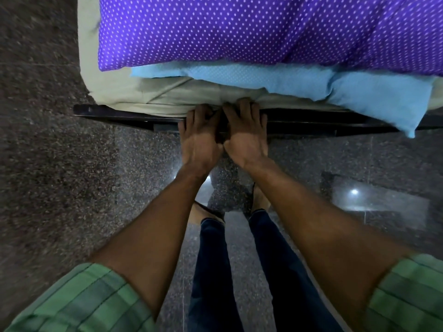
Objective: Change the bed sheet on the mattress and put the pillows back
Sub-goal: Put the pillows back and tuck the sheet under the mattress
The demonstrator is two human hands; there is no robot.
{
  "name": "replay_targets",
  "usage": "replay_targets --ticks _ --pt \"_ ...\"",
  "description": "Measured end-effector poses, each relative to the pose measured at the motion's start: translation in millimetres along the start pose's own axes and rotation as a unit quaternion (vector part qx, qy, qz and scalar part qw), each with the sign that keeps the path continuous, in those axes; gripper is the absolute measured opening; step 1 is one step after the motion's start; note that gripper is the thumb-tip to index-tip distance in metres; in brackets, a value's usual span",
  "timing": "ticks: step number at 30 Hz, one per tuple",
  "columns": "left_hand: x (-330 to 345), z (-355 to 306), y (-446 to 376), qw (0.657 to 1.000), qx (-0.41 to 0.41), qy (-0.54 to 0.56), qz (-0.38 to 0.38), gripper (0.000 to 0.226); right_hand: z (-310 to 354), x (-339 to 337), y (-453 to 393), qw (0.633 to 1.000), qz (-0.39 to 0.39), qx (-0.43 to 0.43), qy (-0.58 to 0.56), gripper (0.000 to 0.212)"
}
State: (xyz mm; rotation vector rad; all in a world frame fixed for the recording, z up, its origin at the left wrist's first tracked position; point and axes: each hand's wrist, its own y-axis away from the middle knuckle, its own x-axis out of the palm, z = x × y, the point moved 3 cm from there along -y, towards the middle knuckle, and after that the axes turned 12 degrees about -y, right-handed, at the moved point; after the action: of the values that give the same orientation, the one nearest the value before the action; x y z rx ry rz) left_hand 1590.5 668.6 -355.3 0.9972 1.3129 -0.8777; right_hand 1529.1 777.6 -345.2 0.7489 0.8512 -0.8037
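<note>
two pillows lie stacked at the top of the frame: one purple pillow with small white dots [263,29] lies on top, filling the upper middle and upper right, and one light blue pillow with faint dots [359,92] sits under it, its corner hanging over the bed edge at the right. beneath both is one beige bed sheet [134,92], wrinkled and bunched along the mattress side, covering the corner at the upper left of the frame. one dark metal bed frame rail [119,115] runs across the middle of the frame just under the sheet.

two hands work side by side at the centre. the left hand [200,137] has its fingers curled down over the rail where the sheet's lower edge meets it; whether cloth is caught in them i cannot tell. the right hand [245,133], touching the left one, has its fingers bent into the bunched beige fabric just above the rail, pressing or gripping it. both fingertips are partly hidden in the fold.

two rolled green checked sleeves [79,300] show at the lower corners, and two legs in dark blue jeans [211,271] stand at the bottom centre.

the floor is dark speckled polished stone [48,164], glossy enough to carry two bright light reflections at the centre and right.
</note>
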Motion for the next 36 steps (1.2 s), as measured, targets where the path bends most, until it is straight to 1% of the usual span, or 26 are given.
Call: replay_targets --ticks 2,4,6,7,10,14,16,18,19,21,22,23,25,26,27,29,30,32,34,36 --pt "-6.9 14.4 2.8 0.999 -0.028 0.013 -0.035 0.068 2.3 7.1 -0.7 1.000 0.005 0.019 -0.021 0.076" --pt "-7.9 33.1 4.6 0.998 -0.041 0.012 -0.037 0.064 3.1 14.1 5.1 0.999 0.004 0.025 -0.021 0.079" --pt "-4.3 49.2 4.5 0.998 -0.035 0.007 -0.051 0.052 2.2 19.7 12.1 1.000 -0.012 0.026 -0.005 0.084" --pt "-2.9 55.2 3.3 0.998 -0.024 0.002 -0.060 0.046 2.2 22.3 14.0 0.999 -0.022 0.030 0.003 0.082" --pt "-0.6 63.5 -5.5 0.997 0.015 -0.001 -0.071 0.037 4.0 29.7 7.2 0.997 -0.042 0.050 0.036 0.065" --pt "0.9 62.0 -12.1 0.997 -0.006 0.010 -0.074 0.032 14.2 36.7 -5.2 0.993 -0.048 0.088 0.063 0.058" --pt "3.2 56.0 -8.9 0.997 -0.006 -0.005 -0.074 0.036 16.7 41.2 -13.1 0.991 -0.050 0.112 0.049 0.055" --pt "3.4 51.4 -8.6 0.998 0.012 -0.028 -0.058 0.042 22.0 45.0 -19.2 0.988 -0.063 0.133 0.044 0.054" --pt "4.4 49.7 -11.6 0.998 0.016 -0.033 -0.047 0.042 25.0 48.2 -20.9 0.987 -0.066 0.139 0.053 0.053" --pt "4.7 45.1 -21.4 0.999 0.000 -0.048 -0.018 0.039 30.6 54.0 -18.8 0.985 -0.044 0.158 0.051 0.051" --pt "5.9 42.9 -25.0 0.998 -0.010 -0.057 0.001 0.040 31.2 53.0 -14.4 0.984 -0.045 0.166 0.036 0.050" --pt "7.4 41.4 -26.7 0.998 -0.016 -0.058 0.021 0.040 31.4 48.8 -8.6 0.984 -0.066 0.164 0.015 0.051" --pt "9.7 41.3 -29.4 0.998 -0.004 -0.047 0.035 0.040 32.7 34.9 2.3 0.983 -0.127 0.127 -0.029 0.060" --pt "7.9 44.6 -30.4 0.999 0.009 -0.033 0.032 0.043 35.0 30.7 5.3 0.984 -0.140 0.094 -0.057 0.065" --pt "5.4 50.7 -29.4 0.999 0.027 -0.009 0.029 0.046 38.9 29.8 8.6 0.986 -0.142 0.055 -0.074 0.066" --pt "0.6 67.7 -28.1 0.996 0.052 0.068 0.020 0.053 50.2 32.4 9.1 0.987 -0.150 -0.013 -0.062 0.054" --pt "-1.6 77.4 -25.4 0.993 0.044 0.108 0.017 0.052 54.1 34.3 5.4 0.985 -0.160 -0.029 -0.056 0.047" --pt "-4.6 97.4 -18.1 0.987 0.002 0.159 -0.014 0.039 54.7 40.1 -9.0 0.981 -0.177 -0.041 -0.064 0.037" --pt "-7.6 114.1 -12.8 0.987 -0.013 0.151 -0.057 0.034 56.3 46.3 -24.9 0.981 -0.175 -0.064 -0.053 0.032" --pt "-8.5 127.4 -11.0 0.989 -0.008 0.117 -0.093 0.036 63.1 51.5 -36.3 0.979 -0.183 -0.090 -0.015 0.027"
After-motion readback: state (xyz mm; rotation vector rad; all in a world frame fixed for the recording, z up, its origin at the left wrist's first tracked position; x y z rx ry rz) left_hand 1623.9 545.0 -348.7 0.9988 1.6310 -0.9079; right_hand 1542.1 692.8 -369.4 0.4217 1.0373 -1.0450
